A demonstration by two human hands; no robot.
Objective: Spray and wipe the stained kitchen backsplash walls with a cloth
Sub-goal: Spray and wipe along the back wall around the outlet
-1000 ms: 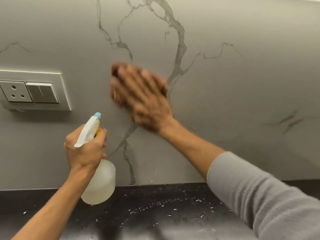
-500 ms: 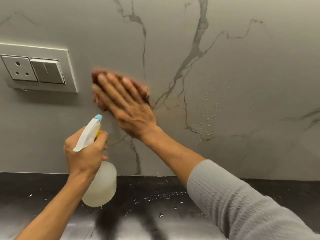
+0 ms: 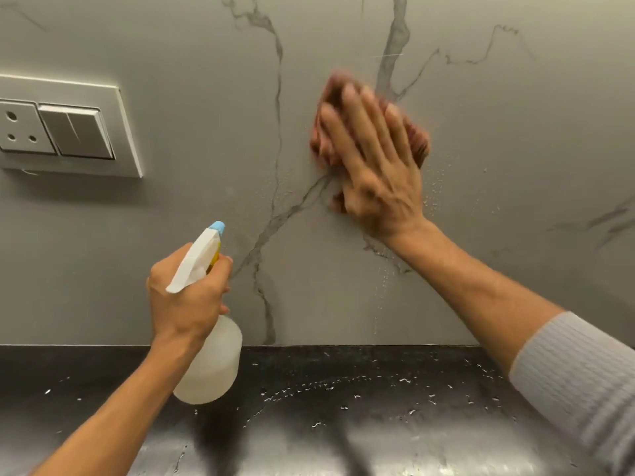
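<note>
The grey marble-veined backsplash wall [image 3: 515,139] fills the upper view, with spray droplets on it right of the cloth. My right hand [image 3: 378,166] lies flat with fingers spread, pressing a reddish cloth [image 3: 417,142] against the wall at centre right; the cloth shows only around the fingers and is blurred. My left hand [image 3: 187,297] grips the neck of a translucent white spray bottle [image 3: 216,365] with a white trigger head and blue nozzle, held upright in front of the wall's lower part, nozzle facing the wall.
A wall plate with a socket and switches [image 3: 58,128] is mounted at the left. A glossy black countertop [image 3: 360,400] runs along the bottom, speckled with water drops. A grey ribbed sleeve [image 3: 584,379] covers my right forearm.
My right hand has slid the cloth from beside the switch plate rightwards and slightly up across the wall. The left hand and bottle have stayed nearly in place.
</note>
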